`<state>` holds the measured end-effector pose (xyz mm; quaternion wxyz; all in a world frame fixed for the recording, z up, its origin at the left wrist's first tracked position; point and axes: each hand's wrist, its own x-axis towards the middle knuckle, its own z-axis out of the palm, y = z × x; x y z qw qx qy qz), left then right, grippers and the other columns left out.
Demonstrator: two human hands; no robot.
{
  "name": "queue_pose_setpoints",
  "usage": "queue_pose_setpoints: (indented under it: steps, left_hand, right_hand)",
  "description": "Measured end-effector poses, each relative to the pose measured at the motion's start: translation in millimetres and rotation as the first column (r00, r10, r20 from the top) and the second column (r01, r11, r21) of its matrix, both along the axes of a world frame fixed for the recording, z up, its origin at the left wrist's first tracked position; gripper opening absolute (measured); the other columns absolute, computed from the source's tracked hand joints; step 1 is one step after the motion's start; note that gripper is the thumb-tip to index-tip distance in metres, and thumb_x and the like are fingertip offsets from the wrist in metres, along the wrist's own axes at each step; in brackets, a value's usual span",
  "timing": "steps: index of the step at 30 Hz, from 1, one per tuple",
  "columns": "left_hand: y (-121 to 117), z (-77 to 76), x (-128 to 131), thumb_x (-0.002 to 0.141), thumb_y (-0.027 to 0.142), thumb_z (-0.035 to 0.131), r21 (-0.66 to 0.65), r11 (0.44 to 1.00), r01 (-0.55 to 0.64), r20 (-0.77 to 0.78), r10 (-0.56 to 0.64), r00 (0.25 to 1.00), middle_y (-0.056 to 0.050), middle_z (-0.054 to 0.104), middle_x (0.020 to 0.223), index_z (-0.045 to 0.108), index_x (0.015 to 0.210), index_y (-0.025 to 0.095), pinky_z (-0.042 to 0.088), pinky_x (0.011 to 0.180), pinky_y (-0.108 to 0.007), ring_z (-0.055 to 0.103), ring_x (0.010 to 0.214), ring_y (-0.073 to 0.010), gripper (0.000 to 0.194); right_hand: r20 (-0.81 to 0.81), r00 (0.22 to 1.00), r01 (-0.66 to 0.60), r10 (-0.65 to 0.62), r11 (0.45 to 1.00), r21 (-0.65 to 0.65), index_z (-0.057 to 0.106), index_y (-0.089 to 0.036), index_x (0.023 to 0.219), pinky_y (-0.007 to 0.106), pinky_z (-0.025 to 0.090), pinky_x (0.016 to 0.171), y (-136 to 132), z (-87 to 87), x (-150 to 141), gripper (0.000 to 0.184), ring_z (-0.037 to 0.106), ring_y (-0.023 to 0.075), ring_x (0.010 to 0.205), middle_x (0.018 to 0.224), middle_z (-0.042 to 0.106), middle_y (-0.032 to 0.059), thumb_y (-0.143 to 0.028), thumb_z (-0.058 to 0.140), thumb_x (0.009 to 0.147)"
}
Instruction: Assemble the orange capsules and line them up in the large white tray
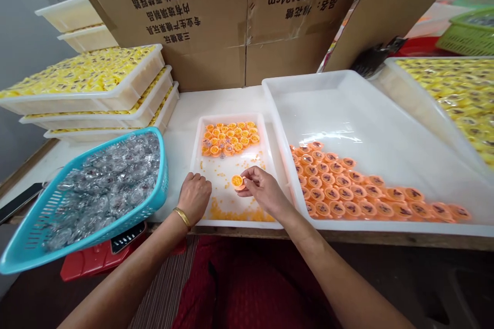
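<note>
My right hand (265, 191) pinches a small orange cup (237, 181) filled with yellow bits, holding it over the small white tray (231, 116). At that tray's left edge is my left hand (195, 195), its fingers curled in and a gold bracelet on the wrist; whatever is inside them is hidden. Several similar filled orange cups (231, 136) stand grouped at the far end of the small tray. Loose yellow-orange bits (239, 214) lie scattered across its floor, thickest along the near edge.
Left stands a blue basket (164, 177) heaped with clear plastic pieces (111, 185). A large white tray (316, 105) on the right holds orange cups with dark-printed tops (343, 194). Stacked trays (135, 90) of yellow packets rise at back left. Cardboard (216, 61) walls the back.
</note>
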<state>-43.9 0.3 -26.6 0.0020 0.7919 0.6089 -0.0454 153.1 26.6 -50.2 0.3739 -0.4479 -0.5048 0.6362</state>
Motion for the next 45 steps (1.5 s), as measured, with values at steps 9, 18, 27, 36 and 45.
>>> queue_pose_setpoints:
  steps: [9, 18, 27, 36, 45]
  left_hand:
    - [-2.7, 9.2, 39.8, 0.071, 0.027, 0.069, -0.561, 0.822, -0.098, 0.800, 0.508, -0.318, -0.002, 0.068, 0.072, 0.060, 0.105, 0.012, 0.043, 0.059, -0.022, 0.061, 0.062, -0.0103, 0.038]
    - [1.1, 2.0, 63.0, 0.067, 0.015, 0.074, -0.564, 0.826, 0.002, 0.657, 0.450, -0.605, -0.003, 0.070, 0.072, 0.062, 0.094, 0.013, 0.046, 0.059, -0.017, 0.067, 0.067, -0.0105, 0.029]
    - [1.3, 1.7, 62.3, 0.073, 0.012, 0.070, -0.568, 0.818, 0.093, 0.570, 0.473, -0.672, -0.003, 0.067, 0.074, 0.063, 0.090, 0.012, 0.047, 0.058, -0.015, 0.063, 0.064, -0.0079, 0.018]
    - [-4.9, 3.4, 49.7, 0.079, 0.007, 0.062, -0.491, 0.827, 0.275, 0.368, 0.483, -0.795, -0.003, 0.062, 0.075, 0.062, 0.095, 0.013, 0.045, 0.057, -0.013, 0.054, 0.058, -0.0037, 0.017]
    - [-4.7, 2.0, 55.9, 0.078, 0.009, 0.064, -0.514, 0.821, 0.248, 0.398, 0.484, -0.779, -0.004, 0.064, 0.077, 0.064, 0.093, 0.013, 0.049, 0.060, -0.015, 0.059, 0.062, -0.0055, 0.016]
  right_hand:
    - [-0.170, 0.982, 0.091, -0.088, 0.996, 0.008, 0.048, -0.020, 0.083, 0.040, 0.059, 0.080, -0.1, 9.5, -0.1, 0.017, 0.065, 0.0135, 0.078, 0.076, 0.059, -0.0029, -0.032, 0.059, 0.078]
    - [-0.286, 0.954, 0.099, -0.087, 0.995, 0.028, 0.049, -0.021, 0.087, 0.042, 0.054, 0.086, -2.8, 12.0, 3.6, 0.017, 0.068, 0.0131, 0.071, 0.076, 0.062, -0.0039, -0.031, 0.059, 0.079]
    - [-0.302, 0.948, 0.119, -0.101, 0.992, 0.039, 0.050, -0.021, 0.089, 0.040, 0.055, 0.082, -2.6, 10.8, 4.5, 0.020, 0.067, 0.0147, 0.076, 0.081, 0.064, -0.0010, -0.034, 0.061, 0.079]
    - [-0.286, 0.952, 0.125, -0.109, 0.991, 0.040, 0.051, -0.020, 0.085, 0.038, 0.055, 0.081, -2.9, 11.6, 4.1, 0.018, 0.063, 0.0130, 0.078, 0.082, 0.061, -0.0008, -0.033, 0.062, 0.079]
    - [-0.281, 0.955, 0.115, -0.098, 0.992, 0.047, 0.050, -0.020, 0.085, 0.038, 0.055, 0.081, -3.2, 13.8, 5.3, 0.018, 0.062, 0.0131, 0.077, 0.078, 0.061, -0.0016, -0.033, 0.062, 0.079]
